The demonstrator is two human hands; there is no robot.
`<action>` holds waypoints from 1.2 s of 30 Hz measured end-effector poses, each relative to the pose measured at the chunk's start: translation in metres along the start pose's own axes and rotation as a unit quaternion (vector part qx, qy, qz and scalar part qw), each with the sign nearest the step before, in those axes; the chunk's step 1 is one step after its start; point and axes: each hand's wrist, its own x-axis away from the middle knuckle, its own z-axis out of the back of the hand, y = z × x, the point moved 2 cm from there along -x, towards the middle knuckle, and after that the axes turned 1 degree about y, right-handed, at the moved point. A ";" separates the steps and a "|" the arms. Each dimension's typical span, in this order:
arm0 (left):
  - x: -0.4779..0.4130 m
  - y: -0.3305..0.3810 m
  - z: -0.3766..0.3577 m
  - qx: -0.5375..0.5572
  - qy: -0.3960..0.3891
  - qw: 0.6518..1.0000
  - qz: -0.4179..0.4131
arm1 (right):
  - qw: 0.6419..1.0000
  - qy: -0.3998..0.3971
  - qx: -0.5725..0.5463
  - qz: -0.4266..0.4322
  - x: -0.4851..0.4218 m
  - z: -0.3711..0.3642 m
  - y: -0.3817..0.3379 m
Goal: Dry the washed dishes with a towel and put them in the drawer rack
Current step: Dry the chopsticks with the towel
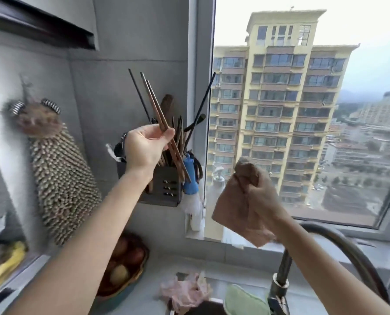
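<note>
Above the bench, in front of the grey wall beside the window, the left hand (pixel 145 145) is closed around a pair of brown chopsticks (pixel 164 126), pinched between thumb and fingers about a third of the way up from their lower ends, so the long upper parts slant up and to the left while the lower tips point down toward the wall-mounted holder (pixel 161 187) that already carries other utensils. The right hand (pixel 261 192) is bunched shut on a tan towel (pixel 237 212), which hangs from the fist in a loose fold, well apart from the chopsticks. Judging by their look, the chopsticks are light, stiff and thin, and probably slick if damp, so the two can scissor or slide apart; a hold near the middle with both pressed side by side seems safest. The towel is soft and limp, and should wrap easily round the sticks for wiping along their length.
</note>
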 end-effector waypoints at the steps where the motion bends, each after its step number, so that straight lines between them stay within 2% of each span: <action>1: -0.014 0.005 0.003 -0.021 0.022 0.999 -0.035 | 1.000 -0.001 0.005 -0.001 -0.002 -0.005 0.000; 4: -0.044 0.009 0.004 -0.085 0.058 0.989 -0.109 | 1.000 -0.004 0.012 0.000 -0.005 -0.016 0.003; 6: -0.056 0.007 0.001 -0.125 0.067 0.981 -0.130 | 1.000 -0.010 0.013 -0.003 -0.005 -0.021 0.006; 11: -0.063 -0.018 -0.014 -0.220 0.034 0.971 -0.083 | 0.999 -0.012 0.031 -0.005 0.002 -0.023 0.014; 16: -0.054 -0.047 -0.025 -0.372 0.010 0.927 -0.047 | 0.998 -0.024 0.058 -0.009 0.012 -0.020 0.023; 19: -0.056 -0.064 -0.030 -0.495 -0.065 0.866 0.032 | 0.997 -0.028 0.067 -0.011 0.019 -0.017 0.024; 21: -0.054 -0.069 -0.031 -0.526 -0.090 0.845 0.041 | 0.997 -0.033 0.068 -0.007 0.024 -0.014 0.023; 24: -0.049 -0.059 -0.031 -0.522 -0.113 0.845 0.027 | 0.997 -0.037 0.074 -0.006 0.032 -0.005 0.024; 26: -0.044 -0.047 -0.025 -0.485 -0.091 0.869 0.016 | 0.998 -0.028 0.062 -0.010 0.038 0.006 0.025; 28: -0.031 -0.032 -0.022 -0.438 -0.058 0.896 -0.032 | 0.999 -0.021 0.030 -0.018 0.045 0.020 0.024; 30: -0.005 -0.015 -0.028 -0.369 -0.059 0.924 -0.084 | 0.999 -0.015 -0.009 -0.031 0.055 0.040 0.022; 33: 0.051 0.008 -0.055 -0.273 -0.138 0.945 -0.115 | 0.995 0.007 -0.075 -0.070 0.079 0.084 0.021; 36: 0.110 0.022 -0.093 -0.237 -0.255 0.929 -0.129 | 0.978 0.046 -0.147 -0.140 0.119 0.136 0.021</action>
